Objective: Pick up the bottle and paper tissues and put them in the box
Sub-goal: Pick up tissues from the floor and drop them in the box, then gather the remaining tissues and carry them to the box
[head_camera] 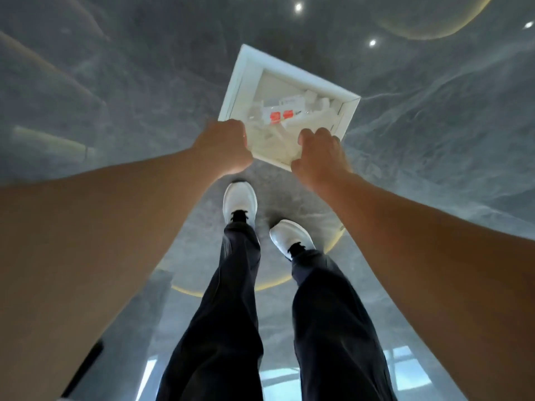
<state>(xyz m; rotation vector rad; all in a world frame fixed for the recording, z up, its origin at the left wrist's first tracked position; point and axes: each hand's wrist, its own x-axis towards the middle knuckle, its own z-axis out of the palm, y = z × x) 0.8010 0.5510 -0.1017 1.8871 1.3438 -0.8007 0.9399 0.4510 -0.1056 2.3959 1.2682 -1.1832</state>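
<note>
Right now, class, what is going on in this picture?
A standing person holds a white box by its near edge, the left grip at one corner and the right grip at the other, above a grey floor. Inside lie tissue packs with red labels among pale, blurred items. No bottle can be made out for certain.

I see a smart indoor hall, maybe a lobby; a shiny grey stone floor point(86, 91) spreads all round my left hand point(223, 149) and right hand point(318, 157); round lamp spots point(298, 7) shine in it beyond them; a curved yellow glow point(188, 291) sits nearer me.
</note>
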